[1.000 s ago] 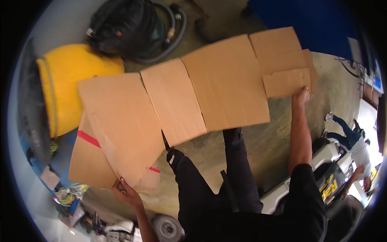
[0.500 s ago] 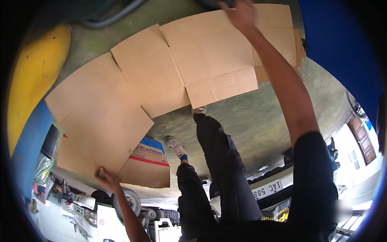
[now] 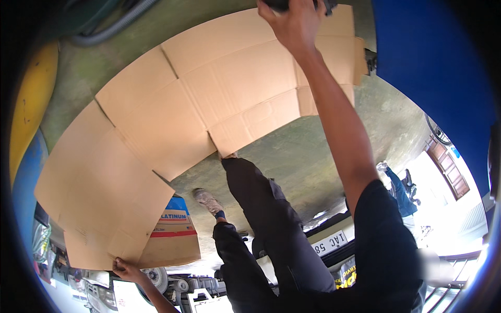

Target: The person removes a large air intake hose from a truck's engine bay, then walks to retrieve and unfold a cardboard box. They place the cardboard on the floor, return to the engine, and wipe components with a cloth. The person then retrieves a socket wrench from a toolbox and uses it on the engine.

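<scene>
A large flattened cardboard box [image 3: 141,115] spreads in creased panels across the floor from lower left to upper right. My left hand [image 3: 127,270] is closed on its near left edge, fingers curled at the rim. Beside that hand hangs a printed flap [image 3: 172,242] with blue and red bands, partly covered by a plain panel. At the top, beyond the cardboard's far edge, my right hand [image 3: 297,31] grips a black object [image 3: 282,4]. Its kind is cut off by the picture's edge.
A blue surface [image 3: 433,78] stands on the right, and a yellow curved object [image 3: 34,104] on the left. A grey ribbed hose [image 3: 115,23] lies at the upper left. My shoe [image 3: 206,201] is near the cardboard. Vehicle parts and another person's legs [image 3: 401,193] show farther off.
The view has shifted, so the cardboard sits farther left and lower. My right hand now shows on the black object, which has come further into view. My left hand stays at the cardboard's edge.
</scene>
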Demonstrator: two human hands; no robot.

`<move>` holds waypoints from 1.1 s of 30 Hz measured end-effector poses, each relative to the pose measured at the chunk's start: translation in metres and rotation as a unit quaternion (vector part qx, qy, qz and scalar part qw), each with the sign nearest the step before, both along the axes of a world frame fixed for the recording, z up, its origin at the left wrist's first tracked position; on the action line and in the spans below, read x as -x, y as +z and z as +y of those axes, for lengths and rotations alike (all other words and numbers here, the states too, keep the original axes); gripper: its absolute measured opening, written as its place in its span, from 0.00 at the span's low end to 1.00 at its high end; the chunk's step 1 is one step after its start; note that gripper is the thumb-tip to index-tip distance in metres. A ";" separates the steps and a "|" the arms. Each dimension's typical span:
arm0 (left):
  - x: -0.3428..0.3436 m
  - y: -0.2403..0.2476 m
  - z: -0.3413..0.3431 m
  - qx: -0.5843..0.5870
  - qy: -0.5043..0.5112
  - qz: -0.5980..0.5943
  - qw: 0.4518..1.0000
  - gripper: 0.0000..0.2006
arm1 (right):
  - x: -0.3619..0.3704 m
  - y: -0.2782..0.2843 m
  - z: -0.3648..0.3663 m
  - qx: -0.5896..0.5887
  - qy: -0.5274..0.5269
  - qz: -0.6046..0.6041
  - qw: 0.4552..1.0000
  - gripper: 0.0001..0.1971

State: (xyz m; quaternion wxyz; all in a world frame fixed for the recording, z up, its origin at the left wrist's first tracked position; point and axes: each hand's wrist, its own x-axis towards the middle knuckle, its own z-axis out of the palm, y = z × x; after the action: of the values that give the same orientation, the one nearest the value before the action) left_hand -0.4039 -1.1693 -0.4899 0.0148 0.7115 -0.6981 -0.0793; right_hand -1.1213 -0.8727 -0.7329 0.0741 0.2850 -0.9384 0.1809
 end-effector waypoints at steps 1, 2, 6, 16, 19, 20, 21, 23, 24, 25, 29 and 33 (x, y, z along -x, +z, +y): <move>-0.002 0.004 -0.001 -0.001 0.011 0.002 1.000 0.19 | -0.009 0.011 0.024 -0.030 -0.002 0.002 1.000 0.35; -0.005 0.004 0.001 0.010 0.025 -0.011 1.000 0.20 | -0.018 0.021 0.046 -0.055 -0.006 0.008 0.998 0.35; -0.060 0.004 0.000 0.015 0.100 0.050 0.994 0.23 | -0.079 0.036 0.152 -0.116 -0.122 -0.112 0.979 0.38; -0.059 -0.073 -0.051 -0.113 0.110 0.159 0.975 0.25 | -0.158 0.033 0.225 -0.188 -0.194 -0.159 0.950 0.39; -0.056 -0.090 -0.051 -0.185 0.130 0.301 0.926 0.26 | -0.125 0.001 0.197 -0.189 -0.180 -0.143 0.955 0.38; -0.074 -0.080 -0.064 -0.206 0.110 0.280 0.931 0.26 | -0.112 -0.010 0.173 -0.178 -0.177 -0.170 0.953 0.37; -0.075 -0.088 -0.065 -0.216 0.121 0.281 0.927 0.26 | -0.091 -0.021 0.160 -0.174 -0.178 -0.186 0.951 0.36; -0.078 -0.100 -0.079 -0.235 0.140 0.288 0.918 0.25 | -0.055 -0.055 0.136 -0.201 -0.177 -0.191 0.944 0.35; -0.076 -0.111 -0.087 -0.263 0.151 0.287 0.909 0.25 | -0.030 -0.076 0.132 -0.188 -0.175 -0.164 0.952 0.34; -0.077 -0.118 -0.098 -0.275 0.151 0.293 0.903 0.25 | -0.014 -0.093 0.128 -0.172 -0.172 -0.142 0.960 0.33; -0.084 -0.128 -0.115 -0.266 0.156 0.261 0.915 0.26 | -0.009 -0.099 0.096 -0.198 -0.247 -0.226 0.921 0.34; -0.084 -0.141 -0.128 -0.242 0.101 0.229 0.938 0.27 | -0.132 -0.121 0.165 -0.016 -0.338 -0.061 0.939 0.38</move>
State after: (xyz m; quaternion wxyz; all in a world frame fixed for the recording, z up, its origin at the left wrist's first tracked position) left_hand -0.3203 -1.2971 -0.6307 0.0098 0.7230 -0.5600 -0.4045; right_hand -0.9893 -0.7075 -0.8543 0.0683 -0.0592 -0.9850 0.1469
